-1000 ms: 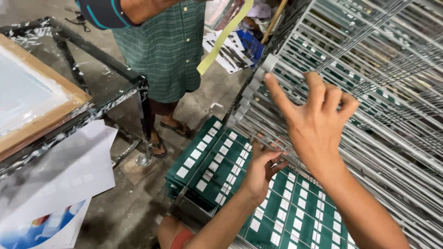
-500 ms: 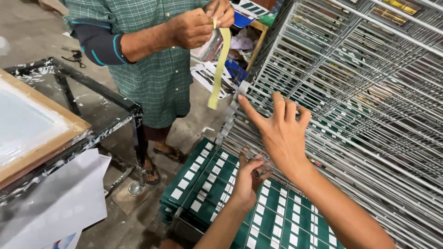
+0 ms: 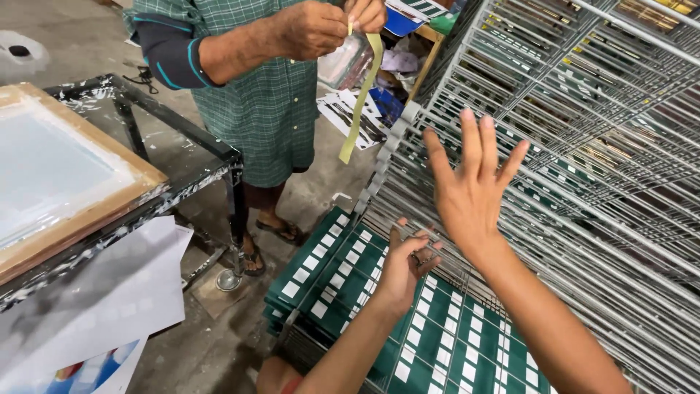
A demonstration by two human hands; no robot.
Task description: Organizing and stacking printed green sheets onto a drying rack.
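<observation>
Sheets, dark green with rows of small white rectangles (image 3: 343, 270), lie stacked on the lowest wire shelf of the drying rack (image 3: 583, 146), at 6 o'clock in the head view. Printed side up, corner toward 9 o'clock.

Left hand (image 3: 407, 264): low, palm down, fingers curled on a wire of the shelf just above the green sheets; thumb up. Whether it pinches the wire or only rests on it, cannot tell.

Right hand (image 3: 474, 191): raised at centre, back toward the camera, fingers spread and pointing to 12 o'clock, holding nothing, in front of the tilted shelves of the rack.

At 12 o'clock a second person in a green checked shirt (image 3: 270, 109), both hands pinching a yellow strip (image 3: 361, 102) that hangs down beside a clear jar (image 3: 346, 62). At 9 o'clock a wood-framed screen (image 3: 65, 175) on a black metal stand (image 3: 182, 153); white sheets (image 3: 95, 299) at 7 o'clock.

Against half a second ago: right hand has lifted higher and opened wider; left hand sits on the same wire. The other person's strip hangs further toward 12 o'clock.
</observation>
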